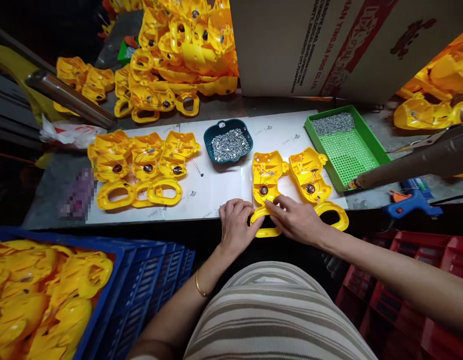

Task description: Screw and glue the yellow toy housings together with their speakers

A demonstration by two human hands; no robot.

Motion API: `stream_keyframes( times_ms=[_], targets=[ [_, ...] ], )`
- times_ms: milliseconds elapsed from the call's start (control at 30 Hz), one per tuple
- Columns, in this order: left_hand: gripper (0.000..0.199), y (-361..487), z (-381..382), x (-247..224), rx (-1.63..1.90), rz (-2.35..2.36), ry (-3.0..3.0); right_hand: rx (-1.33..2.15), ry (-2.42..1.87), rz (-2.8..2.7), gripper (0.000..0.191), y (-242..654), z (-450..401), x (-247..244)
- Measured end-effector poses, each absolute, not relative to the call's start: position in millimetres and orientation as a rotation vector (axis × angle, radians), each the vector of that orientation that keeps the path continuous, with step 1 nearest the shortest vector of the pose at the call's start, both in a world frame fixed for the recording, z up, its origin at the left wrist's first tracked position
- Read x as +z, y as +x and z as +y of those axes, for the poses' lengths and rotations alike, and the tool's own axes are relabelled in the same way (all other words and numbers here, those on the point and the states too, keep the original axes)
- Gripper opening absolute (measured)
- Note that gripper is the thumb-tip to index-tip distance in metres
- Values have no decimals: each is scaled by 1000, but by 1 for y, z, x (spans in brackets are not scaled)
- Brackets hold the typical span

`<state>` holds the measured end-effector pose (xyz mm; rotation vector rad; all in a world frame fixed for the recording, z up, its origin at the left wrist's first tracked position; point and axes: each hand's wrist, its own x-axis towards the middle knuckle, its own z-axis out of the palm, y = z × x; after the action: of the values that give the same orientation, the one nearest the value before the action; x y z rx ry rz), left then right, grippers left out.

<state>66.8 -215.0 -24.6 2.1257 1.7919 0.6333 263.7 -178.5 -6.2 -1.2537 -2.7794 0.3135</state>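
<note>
A table (pixel 53 202) spans the view, with a carton (pixel 310 45) standing on its far side, cut off by the top edge. A blue crate (pixel 120 260) of yellow parts (pixel 24 322) runs out of the picture at lower left; red crates (pixel 404 280) at lower right sit in shadow, hard to make out. A white sheet (pixel 223 185) lies on the table. At its right end is a green tray (pixel 361 145), its near side partly hidden behind a pole (pixel 419 155).

The shell (pixel 265 165) in hand lies hollow side up at the sheet's near edge. Its long axis runs away from the person: body to the far side, looped handle (pixel 269 232) towards the person, jutting past the table edge. A second shell (pixel 311 172) lies just right of it, slanted, far end leaning left.

The right hand (pixel 295 217) covers part of the handle, thumb and forefinger apparently pinching its far bar. The left hand (pixel 237 222) sets its thumb against the loop's left side, other fingers curled and pressed together; whether they grip anything, I cannot tell.
</note>
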Motion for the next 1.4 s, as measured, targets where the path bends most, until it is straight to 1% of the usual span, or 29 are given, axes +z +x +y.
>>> stream_keyframes(
  times_ms=[100,167,267,367,433,567,600,733,867,1033,1133,1400],
  targets=[
    [14,60,-226,-25,617,1798,2156,363,-1387,-2446,32,273,-160,-3],
    [16,55,-229,-22,584,1786,2185,414,-1487,-2308,32,273,-144,0],
    [24,56,-218,-9,641,1842,2211,511,-1548,-2296,35,265,-126,1],
    [35,69,-188,6,754,1917,2260,542,-1600,-2341,39,256,-118,3],
    [39,80,-164,10,704,1860,2345,550,-1635,-2355,40,252,-118,5],
    [16,93,-136,1,587,1791,2384,581,-1674,-2389,36,252,-121,11],
    [13,93,-134,-2,590,1805,2369,591,-1676,-2397,35,253,-120,12],
    [15,88,-136,-8,631,1848,2312,604,-1669,-2419,32,254,-115,14],
    [20,80,-134,-2,562,1852,2318,621,-1645,-2420,30,252,-109,13],
    [10,75,-123,3,493,1800,2387,629,-1650,-2412,29,253,-109,10],
    [8,75,-120,0,579,1773,2334,633,-1651,-2421,29,255,-109,11],
    [5,76,-125,-12,867,1774,1889,609,-1691,-2407,31,248,-104,16]
  ],
)
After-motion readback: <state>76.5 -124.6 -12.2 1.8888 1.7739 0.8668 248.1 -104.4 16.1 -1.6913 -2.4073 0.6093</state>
